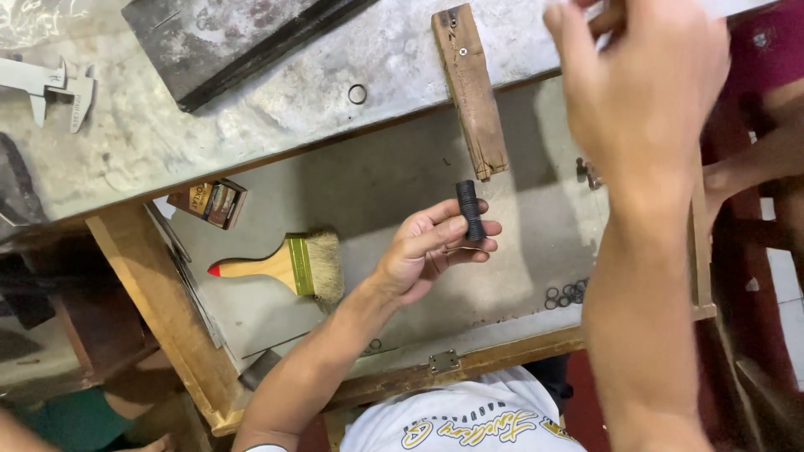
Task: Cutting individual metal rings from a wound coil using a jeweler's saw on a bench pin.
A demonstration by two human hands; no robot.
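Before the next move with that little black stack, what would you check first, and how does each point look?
1. Left hand grips the black ring stack between its fingertips: ok.
2. Stack held upright, rings aligned: ok.
3. Right hand raised above the bench, whether it holds anything: cannot tell.
4. Loose black rings lying together in the open drawer: ok.
5. Single ring lies alone on the bench top, away from the others: not ok.
6. Paintbrush lies apart from the left hand: ok.

A scuffed grey workbench (251, 109) stands over an open wooden drawer (159, 293), with red floor (779, 276) at right.
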